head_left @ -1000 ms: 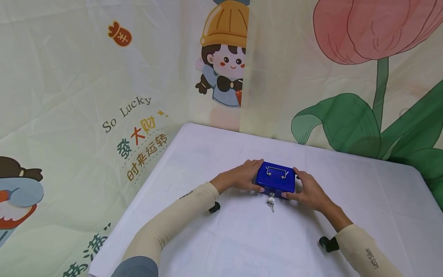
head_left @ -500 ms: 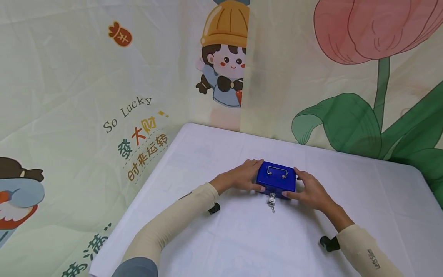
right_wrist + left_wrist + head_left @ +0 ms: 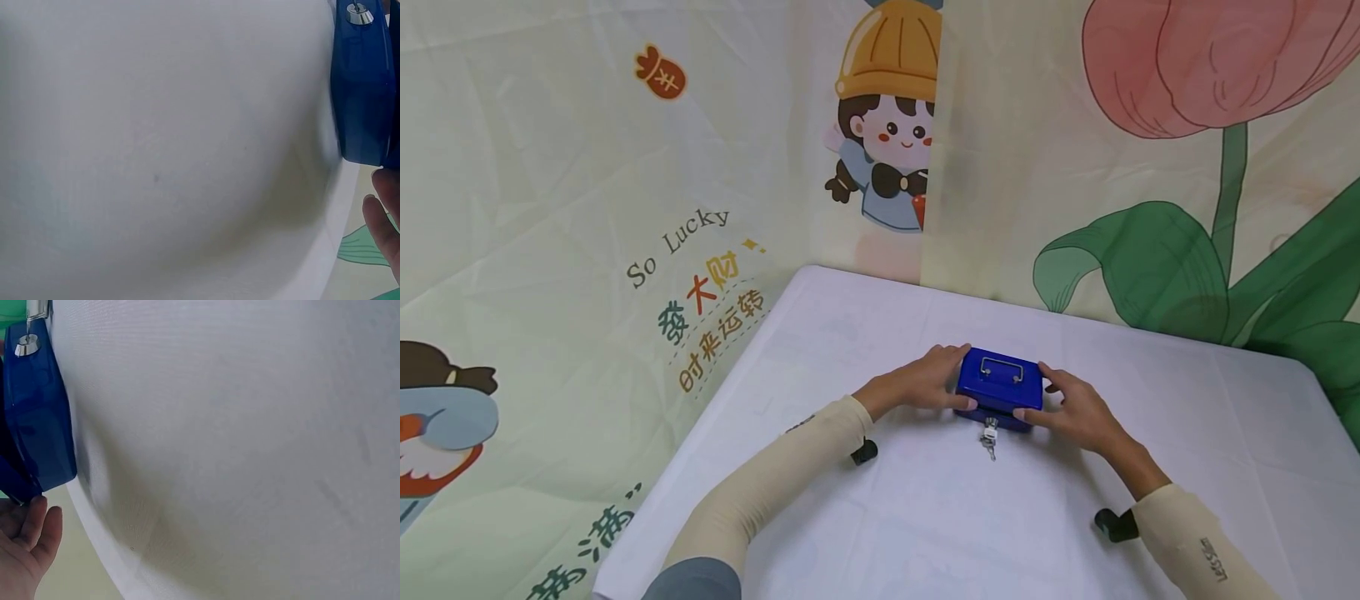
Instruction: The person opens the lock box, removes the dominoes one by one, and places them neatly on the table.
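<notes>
Blue box [image 3: 1000, 393] sitting toward 4 o'clock, head view, lid [image 3: 1002, 387] gaping
Left hand [image 3: 934, 380] (9 o'clock), right hand [image 3: 1081, 414] (3) pinching lid, fingers [image 3: 52, 529] half-curled; lifting evenly likely working best

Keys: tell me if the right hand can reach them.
Probably yes: the keys hang from the blue box, near the right hand, nothing visibly between, though it must likely leave the lid.

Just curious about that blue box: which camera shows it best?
The head view: it frames the blue box whole, handle and keys included, though fingers cover bits. The left wrist view shows a cropped part, lock close up, at its left edge; the right wrist view likewise, at its right edge.
</notes>
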A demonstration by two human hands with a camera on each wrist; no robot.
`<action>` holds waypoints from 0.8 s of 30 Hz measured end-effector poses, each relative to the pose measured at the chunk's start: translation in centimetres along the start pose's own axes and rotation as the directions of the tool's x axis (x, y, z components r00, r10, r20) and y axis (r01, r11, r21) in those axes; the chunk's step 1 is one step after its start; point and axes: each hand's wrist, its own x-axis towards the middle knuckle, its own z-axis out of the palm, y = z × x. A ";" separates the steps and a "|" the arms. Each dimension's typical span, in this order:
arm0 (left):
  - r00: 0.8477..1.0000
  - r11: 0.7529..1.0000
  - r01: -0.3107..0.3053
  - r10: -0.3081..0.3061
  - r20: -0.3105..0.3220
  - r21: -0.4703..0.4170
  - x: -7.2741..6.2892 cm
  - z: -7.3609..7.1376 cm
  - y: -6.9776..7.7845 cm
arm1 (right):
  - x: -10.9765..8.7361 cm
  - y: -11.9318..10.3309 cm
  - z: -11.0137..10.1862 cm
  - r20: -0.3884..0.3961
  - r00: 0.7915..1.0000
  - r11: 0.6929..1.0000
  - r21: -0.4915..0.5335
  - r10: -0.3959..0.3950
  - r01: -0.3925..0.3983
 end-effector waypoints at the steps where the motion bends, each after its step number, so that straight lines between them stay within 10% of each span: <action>1: 1.000 1.000 0.001 -0.001 0.000 -0.006 0.0 -0.1 0.0 | 0.0 0.0 -0.1 -0.001 1.000 1.000 0.000 -0.002 0.002; 24: 0.999 0.994 0.044 -0.044 0.004 -0.104 0.1 -0.5 0.0 | 0.6 0.1 -0.9 0.028 0.998 0.998 0.027 0.049 -0.049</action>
